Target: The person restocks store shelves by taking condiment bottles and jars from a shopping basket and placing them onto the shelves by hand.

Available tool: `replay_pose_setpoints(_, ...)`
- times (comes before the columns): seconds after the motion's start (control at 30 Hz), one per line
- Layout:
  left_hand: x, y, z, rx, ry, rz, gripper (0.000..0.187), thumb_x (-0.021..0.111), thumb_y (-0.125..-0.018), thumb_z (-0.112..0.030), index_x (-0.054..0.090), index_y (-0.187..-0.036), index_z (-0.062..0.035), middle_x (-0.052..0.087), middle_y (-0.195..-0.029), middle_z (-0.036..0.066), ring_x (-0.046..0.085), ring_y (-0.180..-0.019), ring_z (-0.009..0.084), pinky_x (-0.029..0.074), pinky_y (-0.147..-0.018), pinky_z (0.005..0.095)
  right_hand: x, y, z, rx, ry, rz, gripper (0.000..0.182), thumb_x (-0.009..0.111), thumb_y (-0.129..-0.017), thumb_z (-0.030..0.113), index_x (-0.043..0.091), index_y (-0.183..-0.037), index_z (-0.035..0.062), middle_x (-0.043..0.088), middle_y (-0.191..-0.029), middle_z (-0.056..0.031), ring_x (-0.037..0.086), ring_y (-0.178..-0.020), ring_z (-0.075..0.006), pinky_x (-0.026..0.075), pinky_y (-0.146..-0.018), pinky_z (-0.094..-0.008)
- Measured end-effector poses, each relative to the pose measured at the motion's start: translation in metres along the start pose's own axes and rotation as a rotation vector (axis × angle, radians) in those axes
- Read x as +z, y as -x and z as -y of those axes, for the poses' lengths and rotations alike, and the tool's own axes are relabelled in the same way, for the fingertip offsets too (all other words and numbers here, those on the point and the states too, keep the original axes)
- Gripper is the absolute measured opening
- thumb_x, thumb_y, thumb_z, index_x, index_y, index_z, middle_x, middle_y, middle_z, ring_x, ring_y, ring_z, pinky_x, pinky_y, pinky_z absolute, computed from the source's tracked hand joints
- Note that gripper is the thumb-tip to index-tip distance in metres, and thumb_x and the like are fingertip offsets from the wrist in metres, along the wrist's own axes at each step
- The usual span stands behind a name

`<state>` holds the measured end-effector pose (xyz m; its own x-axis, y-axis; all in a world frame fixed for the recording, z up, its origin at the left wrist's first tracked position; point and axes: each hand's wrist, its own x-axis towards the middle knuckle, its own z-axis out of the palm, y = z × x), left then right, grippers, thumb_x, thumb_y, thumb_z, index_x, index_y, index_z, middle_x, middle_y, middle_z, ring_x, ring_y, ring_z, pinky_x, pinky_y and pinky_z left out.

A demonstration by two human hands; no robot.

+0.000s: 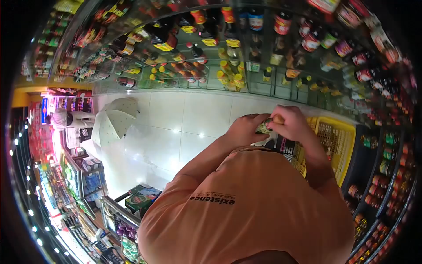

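Head view: the left hand (246, 128) and right hand (291, 124) are both closed around a small green-labelled jar (265, 126), held between them just above the yellow basket (338, 141), facing stocked shelves (246, 48) of bottles.

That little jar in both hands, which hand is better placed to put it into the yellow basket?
Probably the right hand: it grips the jar and hangs beside the yellow basket; the left hand is farther away.

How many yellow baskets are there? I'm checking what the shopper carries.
1: the yellow basket sits at the right, just beyond both hands; the shopper's body hides part of it, so another could be hidden.
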<state>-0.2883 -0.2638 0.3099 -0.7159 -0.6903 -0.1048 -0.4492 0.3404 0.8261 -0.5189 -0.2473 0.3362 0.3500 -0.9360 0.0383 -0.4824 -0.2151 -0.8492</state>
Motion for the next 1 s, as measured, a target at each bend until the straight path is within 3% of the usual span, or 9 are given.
replay_pose_setpoints(0.07,-0.013,0.002,0.033,-0.028,-0.128,0.030,0.062,0.079,-0.078,-0.028,0.055,-0.131,-0.0090,0.068,-0.113,0.019,0.068,-0.097,0.0380,0.055,-0.084,0.0442,0.027,-0.026,0.009,-0.106,0.176,0.001,0.026,0.078,-0.081,0.021,0.061,-0.091,0.0044,0.068,-0.077,-0.0090,0.067,-0.070,-0.0216,0.049,-0.060,-0.0347)
replay_pose_setpoints(0.13,-0.028,0.007,0.063,-0.006,-0.113,-0.055,0.056,0.079,-0.078,-0.029,0.057,-0.126,-0.0092,0.070,-0.106,0.016,0.068,-0.092,0.0387,0.055,-0.079,0.0455,0.047,-0.048,0.013,-0.054,0.227,-0.002,0.043,0.076,-0.083,0.033,0.058,-0.115,0.0102,0.071,-0.090,-0.0128,0.070,-0.079,-0.0309,0.053,-0.066,-0.0425)
replay_pose_setpoints(0.17,-0.036,0.009,0.078,-0.001,-0.106,-0.061,0.056,0.079,-0.078,-0.029,0.057,-0.126,-0.0092,0.070,-0.106,0.016,0.068,-0.092,0.0387,0.055,-0.079,0.0455,0.055,-0.056,0.015,-0.054,0.236,0.003,0.043,0.076,-0.083,0.033,0.058,-0.115,0.0102,0.071,-0.090,-0.0128,0.070,-0.079,-0.0309,0.053,-0.066,-0.0425)
replay_pose_setpoints(0.27,-0.051,0.011,0.136,-0.131,-0.012,-0.291,0.055,0.081,-0.079,-0.031,0.058,-0.124,-0.0091,0.070,-0.108,0.016,0.068,-0.095,0.0386,0.056,-0.082,0.0436,0.076,-0.072,0.007,0.214,0.153,0.056,0.056,0.067,-0.091,0.038,0.048,-0.137,0.0146,0.071,-0.105,-0.0126,0.070,-0.081,-0.0299,0.055,-0.072,-0.0408)
replay_pose_setpoints(0.37,-0.070,0.002,0.196,-0.213,0.042,-0.449,0.054,0.084,-0.079,-0.023,0.060,-0.124,-0.0069,0.071,-0.112,0.014,0.069,-0.104,0.0277,0.055,-0.090,0.0369,0.101,-0.063,-0.033,0.394,0.258,0.075,0.051,0.066,-0.092,0.038,0.052,-0.133,0.0126,0.072,-0.103,-0.0134,0.070,-0.083,-0.0303,0.055,-0.074,-0.0423)
replay_pose_setpoints(0.63,-0.125,-0.058,0.301,-0.011,-0.201,-0.558,0.049,0.078,-0.078,-0.017,0.056,-0.122,-0.0093,0.066,-0.118,0.018,0.063,-0.107,0.0395,0.053,-0.090,0.0463,0.171,0.079,-0.164,0.845,0.282,0.187,0.043,0.061,-0.091,0.037,0.060,-0.122,0.0077,0.071,-0.105,-0.0183,0.068,-0.100,-0.0377,0.053,-0.088,-0.0476)
replay_pose_setpoints(0.83,-0.135,-0.099,0.349,0.075,-0.314,-0.473,0.046,0.074,-0.080,-0.019,0.056,-0.120,-0.0076,0.065,-0.107,0.020,0.061,-0.104,0.0419,0.051,-0.089,0.0498,0.210,0.166,-0.188,1.187,0.134,0.000,0.038,0.063,-0.090,0.034,0.064,-0.119,0.0082,0.071,-0.111,-0.0180,0.067,-0.105,-0.0364,0.052,-0.092,-0.0465)
replay_pose_setpoints(0.9,-0.134,-0.110,0.364,-0.064,-0.415,-0.407,0.045,0.074,-0.080,-0.019,0.057,-0.120,-0.0066,0.064,-0.103,0.022,0.061,-0.103,0.0428,0.051,-0.088,0.0502,0.215,0.177,-0.180,1.228,0.134,-0.034,0.037,0.064,-0.090,0.032,0.064,-0.116,0.0062,0.071,-0.111,-0.0177,0.067,-0.107,-0.0368,0.052,-0.092,-0.0458)
replay_pose_setpoints(1.0,-0.132,-0.136,0.394,-0.025,-0.439,-0.463,0.043,0.074,-0.082,-0.025,0.057,-0.116,-0.0054,0.066,-0.105,0.023,0.062,-0.102,0.0437,0.051,-0.087,0.0502,0.227,0.193,-0.179,1.209,0.036,-0.164,0.033,0.064,-0.090,0.027,0.064,-0.115,0.0052,0.072,-0.100,-0.0191,0.072,-0.088,-0.0319,0.056,-0.080,-0.0418)
